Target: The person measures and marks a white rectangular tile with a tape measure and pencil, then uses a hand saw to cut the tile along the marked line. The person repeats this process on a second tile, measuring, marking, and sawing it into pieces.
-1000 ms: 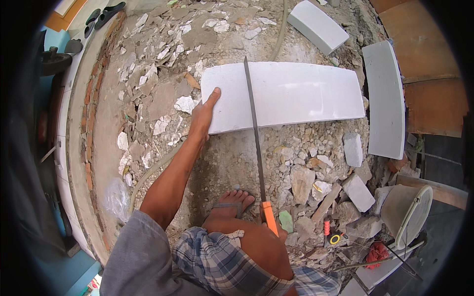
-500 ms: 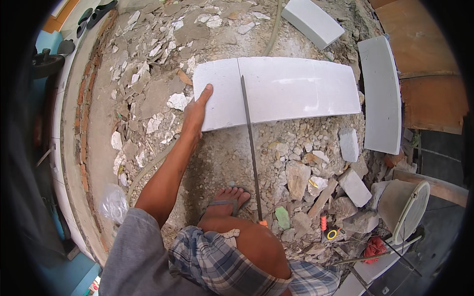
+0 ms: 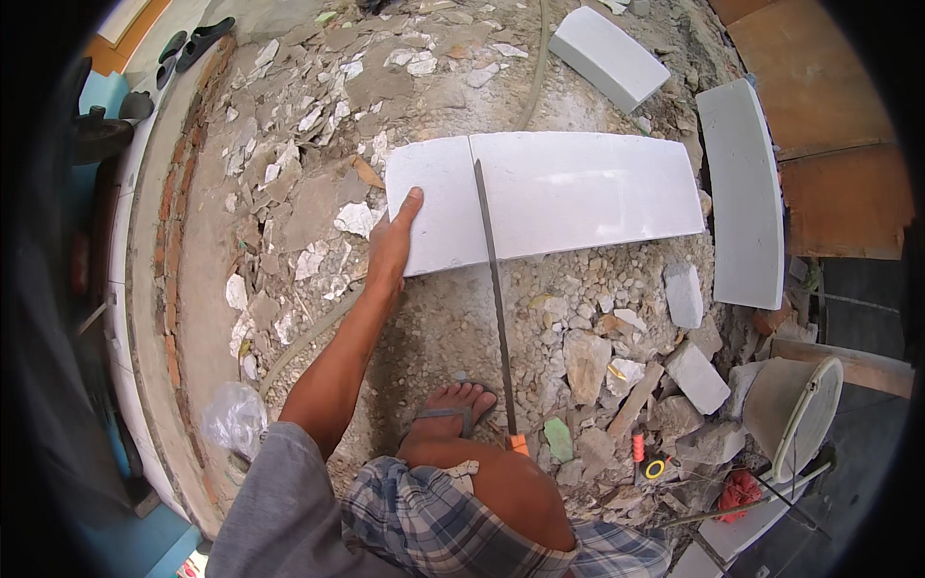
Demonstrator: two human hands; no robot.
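A long white block [image 3: 588, 193] lies flat on the rubble. My left hand [image 3: 393, 243] presses on its left end, fingers flat on the top face. A hand saw with a thin dark blade [image 3: 493, 289] stands in a cut across the block, its tip near the block's far edge. Only a bit of the saw's orange handle [image 3: 519, 444] shows above my bent knee [image 3: 515, 496]. My right hand is hidden behind that knee. My foot in a sandal [image 3: 453, 416] rests on the gravel near the blade.
Two more white blocks lie at the back [image 3: 609, 56] and at the right [image 3: 742, 188]. Broken pieces and rubble [image 3: 308, 183] cover the ground. A bucket [image 3: 792, 409] and small tools [image 3: 655, 467] sit at the lower right. A brick curb [image 3: 178, 212] runs along the left.
The saw has been drawn back toward me: its tip, earlier past the block's far edge, is now over the block, and the orange handle has slid behind my knee. My left hand stays put.
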